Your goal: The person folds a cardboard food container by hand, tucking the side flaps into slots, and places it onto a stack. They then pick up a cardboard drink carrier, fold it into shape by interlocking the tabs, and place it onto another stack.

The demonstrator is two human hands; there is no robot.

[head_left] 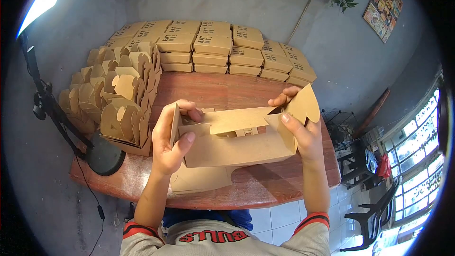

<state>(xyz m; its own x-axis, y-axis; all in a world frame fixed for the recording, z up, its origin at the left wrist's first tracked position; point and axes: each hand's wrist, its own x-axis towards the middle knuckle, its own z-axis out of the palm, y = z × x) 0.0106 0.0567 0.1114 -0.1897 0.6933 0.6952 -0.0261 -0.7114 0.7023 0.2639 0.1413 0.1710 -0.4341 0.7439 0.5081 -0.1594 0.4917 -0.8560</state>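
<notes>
Holding half-folded box (237, 152) over surface (275, 180), ends pinched in left hand (167, 148) and right hand (309, 138). Probably super light, stiffish tbh, but creases easily; best gripped gently near corners.

Your bare left hand (177, 135) raised with thumb up front and fingers curled behind, your bare right hand (301, 125) opposite, thumb inward, both forearms reaching forward from grey short sleeves with red-and-black cuffs.

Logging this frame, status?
Both hands, left and right, grip the half-folded carton. Flat cardboard beneath. Lamp base well aside.
</notes>
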